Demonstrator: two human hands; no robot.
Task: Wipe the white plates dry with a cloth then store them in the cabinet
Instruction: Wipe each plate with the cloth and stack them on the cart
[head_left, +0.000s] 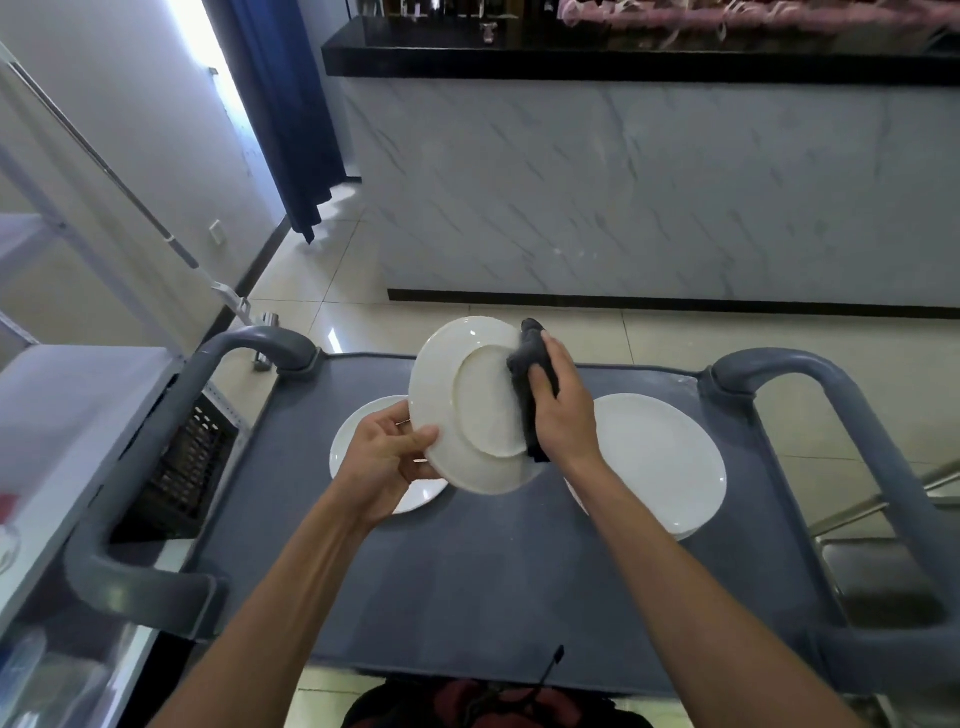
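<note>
My left hand grips a white plate by its lower left rim and holds it tilted above the cart, underside facing me. My right hand holds a dark grey cloth pressed against the plate's right side. Two more white plates lie flat on the cart's grey mat: one at the left, partly hidden behind my left hand, and one at the right, partly under my right wrist.
The grey cart has curved handles at the left and right. A white shelf unit stands at the left with a dark crate beside it. A marble-fronted counter rises ahead across tiled floor.
</note>
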